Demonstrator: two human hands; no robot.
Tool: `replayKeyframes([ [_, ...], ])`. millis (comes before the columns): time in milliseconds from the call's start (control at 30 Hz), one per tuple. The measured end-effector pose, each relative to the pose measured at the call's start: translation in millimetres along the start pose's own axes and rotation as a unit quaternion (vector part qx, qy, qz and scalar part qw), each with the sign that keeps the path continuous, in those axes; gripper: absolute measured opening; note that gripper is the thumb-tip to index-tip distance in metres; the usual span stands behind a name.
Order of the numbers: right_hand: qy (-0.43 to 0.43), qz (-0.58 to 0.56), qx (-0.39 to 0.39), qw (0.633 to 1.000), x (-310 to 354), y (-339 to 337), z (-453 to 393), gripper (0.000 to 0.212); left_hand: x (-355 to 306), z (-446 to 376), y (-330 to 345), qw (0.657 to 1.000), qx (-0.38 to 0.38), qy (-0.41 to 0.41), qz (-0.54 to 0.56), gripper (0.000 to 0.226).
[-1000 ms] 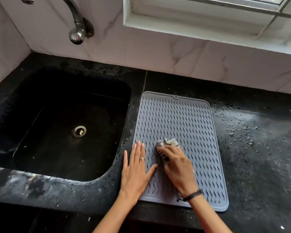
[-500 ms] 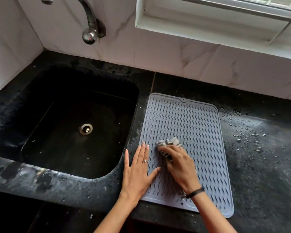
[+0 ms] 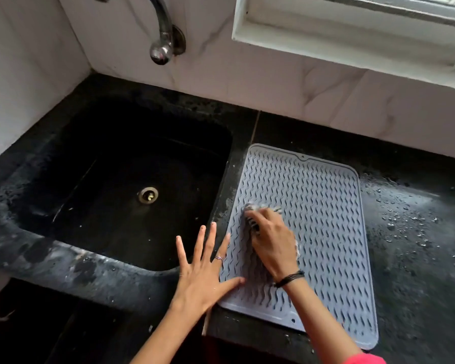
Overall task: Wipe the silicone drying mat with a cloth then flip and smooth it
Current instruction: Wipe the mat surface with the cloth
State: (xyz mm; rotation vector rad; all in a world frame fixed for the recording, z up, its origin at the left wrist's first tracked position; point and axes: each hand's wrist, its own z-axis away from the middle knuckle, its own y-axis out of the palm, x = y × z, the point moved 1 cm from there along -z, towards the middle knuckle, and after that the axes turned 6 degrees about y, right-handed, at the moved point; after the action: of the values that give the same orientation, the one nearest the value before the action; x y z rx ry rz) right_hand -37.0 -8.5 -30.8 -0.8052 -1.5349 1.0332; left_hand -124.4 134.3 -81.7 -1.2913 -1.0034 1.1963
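A grey silicone drying mat [image 3: 323, 222] with a wavy ridge pattern lies flat on the black counter, right of the sink. My right hand [image 3: 272, 241] presses a crumpled striped cloth [image 3: 258, 209] onto the mat's left-middle area; most of the cloth is hidden under my fingers. My left hand [image 3: 204, 269] lies flat with fingers spread across the mat's near-left edge, thumb and ring finger on the mat, the other fingers over the sink's rim.
A black sink [image 3: 121, 179] with a metal drain [image 3: 148, 194] sits to the left, a chrome tap [image 3: 163, 35] above it. Water drops cover the counter [image 3: 410, 227] right of the mat. A white tiled wall and window sill [image 3: 339, 46] stand behind.
My right hand has slid the cloth leftward toward the mat's left edge. My left hand has shifted left and spread wider, partly over the sink rim. The view has moved to the left.
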Motion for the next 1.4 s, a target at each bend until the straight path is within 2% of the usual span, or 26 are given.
replayKeyframes([
  [100, -0.104, -0.001, 0.06, 0.993, 2, -6, 26, 0.053, 0, 1, 0, 1.0, 0.011, -0.011, 0.023, 0.092],
  [167, -0.15, 0.002, 0.112, 0.982, -9, -17, 35, 0.048, 1, 1, -2, 1.0, 0.002, -0.006, 0.024, 0.092],
  [233, -0.127, 0.004, 0.129, 0.983, -22, -28, 28, 0.043, 1, 0, -2, 1.0, -0.013, 0.001, 0.02, 0.093],
  [333, -0.021, 0.005, 0.059, 0.998, -27, -25, 1, 0.036, 1, -1, -2, 1.0, -0.024, 0.005, 0.016, 0.096],
  [400, -0.023, -0.004, 0.032, 0.999, -10, -15, -6, 0.04, 1, 0, 0, 1.0, -0.024, 0.002, 0.017, 0.097],
  [467, -0.064, 0.004, 0.039, 0.997, 9, -4, 3, 0.046, 1, 0, 1, 1.0, -0.024, -0.003, 0.016, 0.099],
  [567, -0.116, -0.002, 0.082, 0.99, 8, -6, 31, 0.047, 1, 1, 2, 0.999, -0.03, -0.007, 0.021, 0.099],
  [667, -0.173, 0.002, 0.184, 0.968, -13, -29, 40, 0.044, -2, 4, -1, 0.999, -0.036, -0.016, 0.021, 0.099],
  [733, -0.158, 0.021, 0.227, 0.961, -33, -42, 31, 0.043, -5, 8, -4, 0.998, -0.046, -0.025, 0.016, 0.098],
  [767, -0.129, 0.024, 0.209, 0.969, -43, -46, 24, 0.042, -9, 11, -5, 0.998, -0.051, -0.029, 0.016, 0.098],
  [833, -0.052, 0.02, 0.12, 0.991, -53, -47, 7, 0.041, -19, 16, -6, 0.998, -0.054, -0.038, 0.018, 0.097],
  [900, -0.023, 0.017, 0.057, 0.998, -42, -37, -2, 0.045, -32, 21, -2, 0.997, -0.041, -0.052, 0.024, 0.101],
  [1033, -0.111, 0.001, 0.075, 0.991, -3, -10, 22, 0.052, -45, 25, 10, 0.995, -0.046, -0.079, 0.041, 0.112],
  [1167, -0.185, -0.015, 0.173, 0.967, -26, -32, 55, 0.055, -45, 25, 10, 0.994, -0.055, -0.08, 0.043, 0.112],
  [1233, -0.164, -0.005, 0.242, 0.956, -55, -56, 54, 0.056, -44, 26, 9, 0.995, -0.048, -0.078, 0.04, 0.107],
  [1300, -0.108, 0.014, 0.25, 0.962, -87, -73, 44, 0.052, -45, 24, 6, 0.995, -0.043, -0.082, 0.042, 0.104],
  [1333, -0.066, 0.017, 0.224, 0.972, -103, -77, 38, 0.049, -47, 22, 4, 0.995, -0.046, -0.083, 0.045, 0.104],
  [1400, 0.016, 0.021, 0.112, 0.993, -122, -75, 26, 0.042, -58, 15, -1, 0.995, -0.051, -0.074, 0.048, 0.102],
])
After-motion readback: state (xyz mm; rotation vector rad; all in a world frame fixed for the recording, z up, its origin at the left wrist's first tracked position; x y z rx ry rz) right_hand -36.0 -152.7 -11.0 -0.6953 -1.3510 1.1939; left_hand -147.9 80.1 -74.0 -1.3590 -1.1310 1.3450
